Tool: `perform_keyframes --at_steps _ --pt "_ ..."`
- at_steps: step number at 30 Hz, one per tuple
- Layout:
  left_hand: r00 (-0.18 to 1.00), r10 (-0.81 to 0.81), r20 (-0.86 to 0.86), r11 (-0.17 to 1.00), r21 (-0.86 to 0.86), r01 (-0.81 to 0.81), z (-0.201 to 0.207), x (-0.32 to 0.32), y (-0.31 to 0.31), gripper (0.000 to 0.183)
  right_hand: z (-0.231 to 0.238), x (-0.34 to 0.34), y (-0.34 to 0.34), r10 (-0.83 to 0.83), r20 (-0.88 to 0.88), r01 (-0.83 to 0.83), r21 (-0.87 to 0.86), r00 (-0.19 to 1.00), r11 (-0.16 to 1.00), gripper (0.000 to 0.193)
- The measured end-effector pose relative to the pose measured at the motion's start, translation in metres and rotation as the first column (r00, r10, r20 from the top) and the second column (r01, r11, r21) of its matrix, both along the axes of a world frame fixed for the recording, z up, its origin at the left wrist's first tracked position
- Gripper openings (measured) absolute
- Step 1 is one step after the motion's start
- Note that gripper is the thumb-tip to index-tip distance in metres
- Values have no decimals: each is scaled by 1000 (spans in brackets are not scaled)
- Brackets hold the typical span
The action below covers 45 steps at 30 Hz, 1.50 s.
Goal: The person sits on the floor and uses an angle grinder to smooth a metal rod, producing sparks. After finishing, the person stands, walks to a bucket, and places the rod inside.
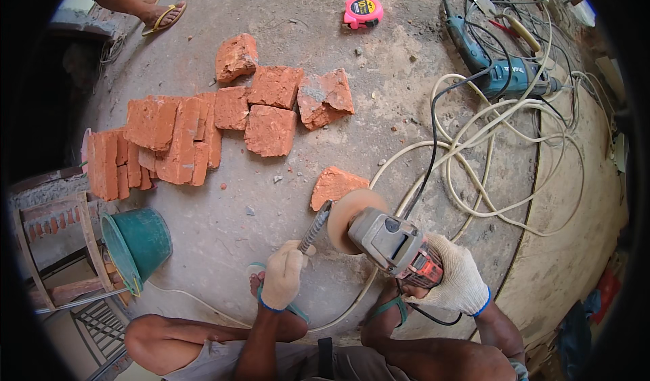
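Observation:
My left hand [282, 277], in a pale knit glove, is closed around a dark ridged metal rod [315, 227] that tilts up to the right. In my right hand [459, 279], gloved the same way, is an angle grinder [387, 240] with a grey head and a red and black body. Its round tan disc [350, 218] stands close to the rod's upper end; whether they touch I cannot tell. Just beyond the rod's tip and the disc lies a broken piece of red brick [336, 186] on the concrete floor.
Stacked and broken bricks [176, 137] lie at left, beside a green bucket [139, 244]. A pink tape measure [363, 12] lies far off. Coiled cream cable [467, 154] and a teal power drill [511, 76] spread across the right. Another person's sandalled foot [162, 17] is at upper left.

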<state>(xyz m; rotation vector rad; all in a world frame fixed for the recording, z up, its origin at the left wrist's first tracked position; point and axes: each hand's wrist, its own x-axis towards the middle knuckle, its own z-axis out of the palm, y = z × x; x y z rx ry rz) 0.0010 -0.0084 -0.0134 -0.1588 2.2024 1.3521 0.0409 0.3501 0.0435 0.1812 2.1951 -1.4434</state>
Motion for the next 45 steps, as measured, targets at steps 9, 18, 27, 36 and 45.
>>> perform_keyframes --at_steps 9,18,27,36,45 --pt "999 -26 -20 999 -26 26 6 -3 3 37 0 -3 -4 16 30 -16 18 999 1000 84" --pt "999 -40 -21 999 -25 40 5 -3 1 40 -2 -4 -4 30 1 -30 30 1000 999 87" --pt "1000 -15 -26 1000 -12 15 3 -2 2 38 -6 -2 -4 -1 12 1 5 1000 1000 89" --pt "999 -33 1 999 -22 33 6 -2 3 37 -8 -1 -2 9 15 -9 10 1000 1000 91" --pt "999 -43 9 999 -22 44 5 -2 1 37 -10 -1 -1 -10 23 11 -9 1000 1000 97"
